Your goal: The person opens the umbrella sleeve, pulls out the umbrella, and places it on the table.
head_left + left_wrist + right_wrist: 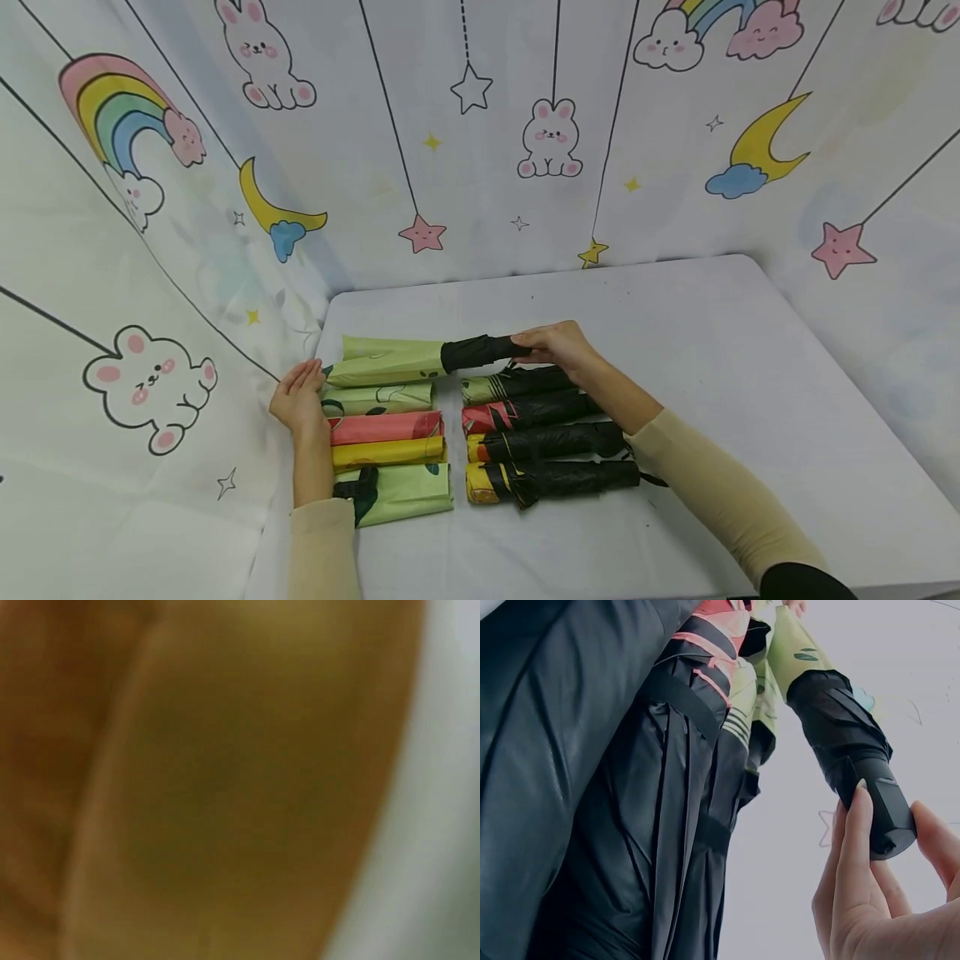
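My right hand [558,346] grips the black handle end of a folded umbrella [480,352], thumb on one side and fingers on the other in the right wrist view. Light green printed fabric [386,368] covers the umbrella's left part. My left hand [298,396] is at the far left end of that fabric, its fairly straight fingers touching it. Just below lie a flat light green sleeve [382,400], a red sleeve [386,427] and a yellow sleeve [390,452]. The left wrist view shows only blurred skin.
Several folded black umbrellas lie in a column on the right, including a red-tipped one [532,411] and a yellow-tipped one [585,477]. A larger green sleeve [405,493] lies nearest me. Patterned white cloth walls [480,208] border the white table [750,417] behind and at both sides.
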Action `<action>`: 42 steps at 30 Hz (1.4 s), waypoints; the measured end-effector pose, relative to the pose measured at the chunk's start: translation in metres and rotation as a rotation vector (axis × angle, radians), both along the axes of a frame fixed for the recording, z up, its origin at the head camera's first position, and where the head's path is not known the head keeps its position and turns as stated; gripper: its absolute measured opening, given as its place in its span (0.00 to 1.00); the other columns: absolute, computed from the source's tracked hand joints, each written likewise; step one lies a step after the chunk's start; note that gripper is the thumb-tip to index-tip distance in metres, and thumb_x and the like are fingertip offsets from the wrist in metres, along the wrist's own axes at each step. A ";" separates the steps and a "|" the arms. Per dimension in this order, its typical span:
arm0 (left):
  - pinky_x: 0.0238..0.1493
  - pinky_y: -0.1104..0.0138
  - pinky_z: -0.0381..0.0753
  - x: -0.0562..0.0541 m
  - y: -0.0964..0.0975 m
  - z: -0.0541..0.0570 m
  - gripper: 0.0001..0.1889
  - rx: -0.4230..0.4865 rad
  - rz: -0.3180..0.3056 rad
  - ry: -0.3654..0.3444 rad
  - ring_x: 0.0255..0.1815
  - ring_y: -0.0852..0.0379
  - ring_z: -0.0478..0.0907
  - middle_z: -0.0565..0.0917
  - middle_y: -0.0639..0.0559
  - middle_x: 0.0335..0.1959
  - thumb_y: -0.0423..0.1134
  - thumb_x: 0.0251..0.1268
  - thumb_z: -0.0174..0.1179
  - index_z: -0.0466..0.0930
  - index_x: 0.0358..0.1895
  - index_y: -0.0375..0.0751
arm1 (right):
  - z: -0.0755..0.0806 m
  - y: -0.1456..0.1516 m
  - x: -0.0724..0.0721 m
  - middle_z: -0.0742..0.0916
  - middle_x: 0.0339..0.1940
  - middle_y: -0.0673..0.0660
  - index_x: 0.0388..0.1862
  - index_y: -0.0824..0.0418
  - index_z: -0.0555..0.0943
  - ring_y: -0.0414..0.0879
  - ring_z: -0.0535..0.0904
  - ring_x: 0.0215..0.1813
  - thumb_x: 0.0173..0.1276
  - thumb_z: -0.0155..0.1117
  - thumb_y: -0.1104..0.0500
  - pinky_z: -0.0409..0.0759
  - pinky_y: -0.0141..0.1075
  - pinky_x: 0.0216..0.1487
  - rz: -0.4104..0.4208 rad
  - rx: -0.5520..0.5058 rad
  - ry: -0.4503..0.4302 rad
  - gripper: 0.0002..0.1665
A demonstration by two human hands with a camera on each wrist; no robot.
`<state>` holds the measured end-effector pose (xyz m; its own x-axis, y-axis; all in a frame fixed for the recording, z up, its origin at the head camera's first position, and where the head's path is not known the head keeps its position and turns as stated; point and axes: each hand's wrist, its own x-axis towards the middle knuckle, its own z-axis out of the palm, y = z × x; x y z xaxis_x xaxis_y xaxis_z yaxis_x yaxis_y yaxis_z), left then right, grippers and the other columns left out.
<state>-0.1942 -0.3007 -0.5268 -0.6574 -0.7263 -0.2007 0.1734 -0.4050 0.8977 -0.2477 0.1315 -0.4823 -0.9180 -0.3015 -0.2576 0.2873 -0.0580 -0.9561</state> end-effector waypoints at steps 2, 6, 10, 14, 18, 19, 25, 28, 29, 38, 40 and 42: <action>0.62 0.62 0.82 0.000 0.001 0.000 0.23 -0.002 0.006 0.002 0.62 0.43 0.84 0.82 0.31 0.61 0.13 0.63 0.61 0.77 0.62 0.23 | 0.001 0.001 0.000 0.90 0.52 0.63 0.55 0.74 0.86 0.51 0.92 0.46 0.67 0.77 0.60 0.87 0.49 0.57 0.004 -0.005 0.003 0.23; 0.62 0.62 0.83 0.001 0.002 -0.001 0.24 0.000 0.016 0.014 0.61 0.43 0.85 0.83 0.30 0.59 0.12 0.62 0.61 0.76 0.63 0.21 | 0.001 0.002 0.001 0.90 0.52 0.63 0.55 0.75 0.85 0.51 0.91 0.46 0.68 0.76 0.61 0.87 0.49 0.56 0.003 -0.018 0.004 0.22; 0.60 0.63 0.84 0.001 0.000 0.000 0.24 0.015 0.029 0.016 0.60 0.43 0.85 0.85 0.33 0.56 0.12 0.62 0.61 0.77 0.63 0.21 | 0.001 0.006 0.001 0.91 0.51 0.63 0.54 0.74 0.86 0.51 0.91 0.46 0.68 0.76 0.62 0.87 0.50 0.57 -0.008 -0.019 0.000 0.21; 0.60 0.63 0.84 0.004 -0.003 0.000 0.23 0.021 0.037 0.013 0.60 0.44 0.85 0.86 0.33 0.55 0.12 0.62 0.61 0.78 0.62 0.21 | 0.001 0.013 0.001 0.91 0.50 0.63 0.54 0.75 0.86 0.52 0.91 0.46 0.67 0.76 0.63 0.83 0.56 0.62 -0.030 -0.028 -0.008 0.21; 0.61 0.62 0.83 0.004 -0.005 -0.001 0.23 0.014 0.026 0.014 0.60 0.44 0.85 0.85 0.32 0.57 0.11 0.62 0.60 0.78 0.62 0.21 | 0.001 0.019 0.001 0.90 0.51 0.63 0.56 0.76 0.84 0.50 0.91 0.47 0.67 0.76 0.63 0.81 0.58 0.64 -0.038 -0.031 -0.013 0.23; 0.61 0.62 0.83 0.004 -0.006 -0.001 0.24 0.017 0.027 0.014 0.60 0.43 0.85 0.85 0.32 0.57 0.11 0.62 0.61 0.77 0.62 0.21 | 0.001 0.020 0.002 0.90 0.51 0.62 0.56 0.77 0.84 0.50 0.91 0.48 0.68 0.76 0.63 0.81 0.57 0.64 -0.035 -0.028 -0.012 0.23; 0.61 0.61 0.83 0.004 -0.008 -0.002 0.24 0.021 0.029 0.014 0.62 0.41 0.84 0.84 0.31 0.59 0.12 0.62 0.61 0.77 0.62 0.21 | 0.001 0.028 0.003 0.90 0.53 0.62 0.59 0.78 0.82 0.49 0.91 0.48 0.69 0.75 0.61 0.81 0.56 0.64 -0.011 -0.013 0.006 0.26; 0.61 0.61 0.83 0.005 -0.008 -0.003 0.23 0.034 0.042 0.016 0.61 0.42 0.84 0.84 0.30 0.59 0.12 0.62 0.62 0.78 0.61 0.22 | -0.001 0.033 0.002 0.90 0.54 0.63 0.59 0.78 0.82 0.50 0.91 0.48 0.69 0.75 0.62 0.83 0.55 0.62 -0.013 -0.019 0.011 0.26; 0.61 0.61 0.83 0.005 -0.008 -0.002 0.23 0.038 0.048 0.018 0.61 0.42 0.84 0.84 0.30 0.59 0.12 0.62 0.62 0.78 0.61 0.22 | -0.001 0.034 0.002 0.90 0.54 0.63 0.59 0.78 0.82 0.50 0.91 0.47 0.69 0.74 0.62 0.84 0.54 0.61 -0.017 -0.022 0.011 0.25; 0.61 0.61 0.83 0.005 -0.009 -0.002 0.24 0.029 0.049 0.023 0.51 0.51 0.89 0.82 0.28 0.61 0.11 0.61 0.61 0.77 0.62 0.20 | -0.003 0.049 -0.001 0.90 0.53 0.61 0.58 0.76 0.83 0.50 0.91 0.46 0.69 0.74 0.63 0.85 0.53 0.60 -0.027 -0.027 0.024 0.23; 0.61 0.61 0.83 0.005 -0.009 -0.002 0.24 0.029 0.046 0.021 0.51 0.51 0.89 0.81 0.27 0.62 0.11 0.62 0.61 0.76 0.63 0.20 | -0.002 0.052 0.000 0.90 0.54 0.61 0.56 0.75 0.84 0.50 0.91 0.46 0.69 0.75 0.63 0.85 0.52 0.59 -0.034 -0.029 0.020 0.21; 0.62 0.60 0.83 0.006 -0.009 -0.001 0.25 0.027 0.044 0.019 0.50 0.51 0.89 0.81 0.27 0.62 0.11 0.62 0.61 0.76 0.63 0.20 | -0.003 0.054 0.000 0.90 0.54 0.61 0.57 0.75 0.84 0.50 0.91 0.47 0.69 0.75 0.63 0.84 0.54 0.60 -0.034 -0.033 0.014 0.22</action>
